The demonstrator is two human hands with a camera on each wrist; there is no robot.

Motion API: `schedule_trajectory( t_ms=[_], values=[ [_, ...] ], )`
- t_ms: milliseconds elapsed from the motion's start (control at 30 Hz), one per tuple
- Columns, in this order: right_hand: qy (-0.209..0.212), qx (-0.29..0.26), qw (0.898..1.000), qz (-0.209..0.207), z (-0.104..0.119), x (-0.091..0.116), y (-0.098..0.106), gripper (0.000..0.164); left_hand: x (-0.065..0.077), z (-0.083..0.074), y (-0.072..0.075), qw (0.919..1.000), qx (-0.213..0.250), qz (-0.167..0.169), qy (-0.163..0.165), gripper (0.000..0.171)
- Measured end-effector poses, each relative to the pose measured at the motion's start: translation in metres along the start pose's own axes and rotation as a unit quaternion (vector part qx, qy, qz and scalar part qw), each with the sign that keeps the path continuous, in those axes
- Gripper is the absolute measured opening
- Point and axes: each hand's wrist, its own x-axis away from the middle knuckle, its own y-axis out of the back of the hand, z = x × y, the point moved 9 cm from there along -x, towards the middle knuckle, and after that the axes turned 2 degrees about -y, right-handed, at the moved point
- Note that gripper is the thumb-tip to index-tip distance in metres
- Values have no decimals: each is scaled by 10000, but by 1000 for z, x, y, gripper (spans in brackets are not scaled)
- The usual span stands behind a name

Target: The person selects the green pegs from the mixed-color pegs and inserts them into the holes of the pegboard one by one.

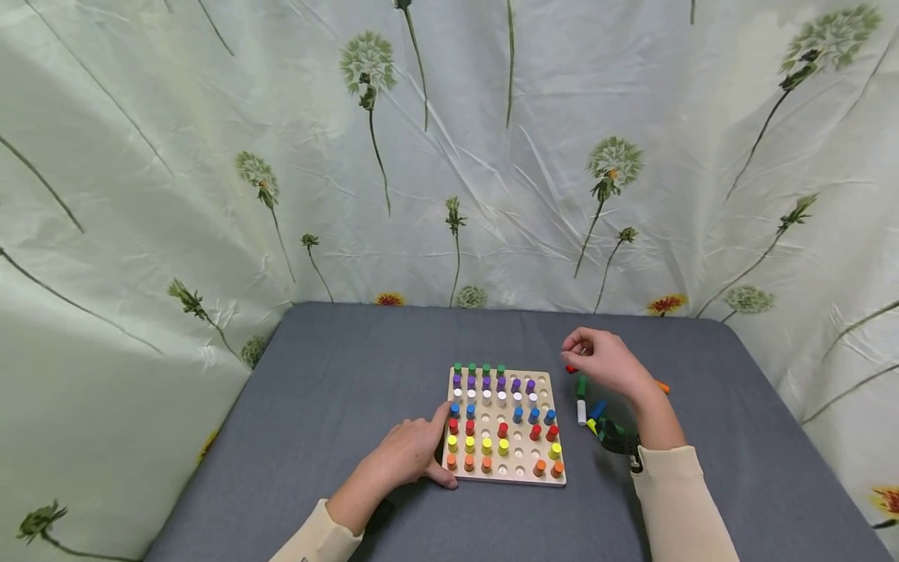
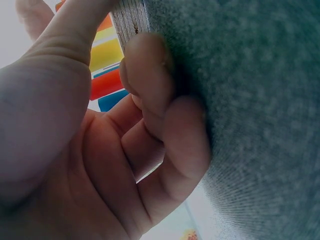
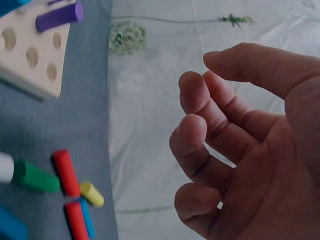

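Note:
A light wooden pegboard (image 1: 509, 474) lies on the grey table, with rows of green, purple, white, blue, red, yellow and orange pegs and some bare holes. At its near left corner my left hand (image 1: 410, 449) grips the board, thumb by the front edge and fingers along the left side. In the left wrist view, the board's edge (image 2: 131, 22) shows beside the curled fingers. My right hand (image 1: 604, 359) hovers over the loose pegs to the right of the board. Its fingers are loosely bent, thumb near the index fingertip, and I see nothing held in the right wrist view.
Loose pegs lie right of the board: a green peg (image 1: 581, 385), a white peg (image 1: 581, 413), a blue peg (image 1: 598, 409), an orange peg (image 1: 662, 386) and others. Red pegs (image 3: 66, 172) and a yellow peg (image 3: 92, 194) lie close together. A flowered curtain (image 1: 449, 156) hangs behind the table.

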Motion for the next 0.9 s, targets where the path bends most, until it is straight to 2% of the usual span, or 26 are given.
schedule_trajectory(
  t_ms=[300,467,667,900],
  values=[
    [-278,174,9989,-344,-25,28,26,22,0,0,0,10000,-3,7,44,125],
    [-464,223,9979,-400,-41,42,37,23,-1,0,0,9999,40,38,131,125],
    [-531,431,9966,-451,-56,59,48,26,-1,-1,0,10000,11,4,64,125],
    [-755,442,9956,-330,-75,75,51,28,-1,-2,1,10000,16,-56,-10,125]
  ],
)
